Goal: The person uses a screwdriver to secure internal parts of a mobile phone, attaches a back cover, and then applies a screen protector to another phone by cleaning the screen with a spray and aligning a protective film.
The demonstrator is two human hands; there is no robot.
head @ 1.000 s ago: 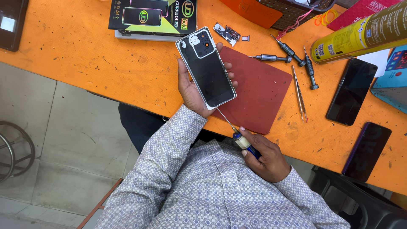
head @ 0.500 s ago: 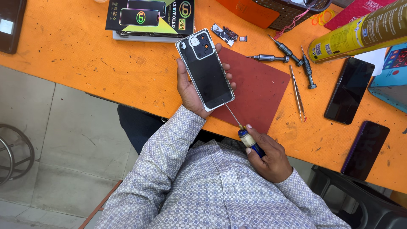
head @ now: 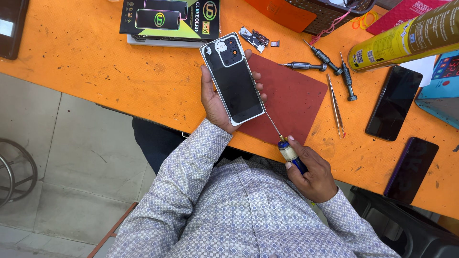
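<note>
Left hand (head: 216, 98) cups a black smartphone with a pale frame (head: 233, 79), back side up, over the orange tabletop (head: 95, 62) at the edge of a dark red rectangular mat (head: 296, 102). Right hand (head: 311, 169) closed around a blue-handled thin-shaft screwdriver (head: 287, 148), tip at the phone's lower right corner. Loose metal screwdrivers (head: 318, 59) and tweezers (head: 334, 105) lie beyond the mat.

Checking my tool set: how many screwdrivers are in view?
4: one screwdriver in the right hand; three screwdrivers loose by the red mat's far right corner. Others may be hidden.
</note>
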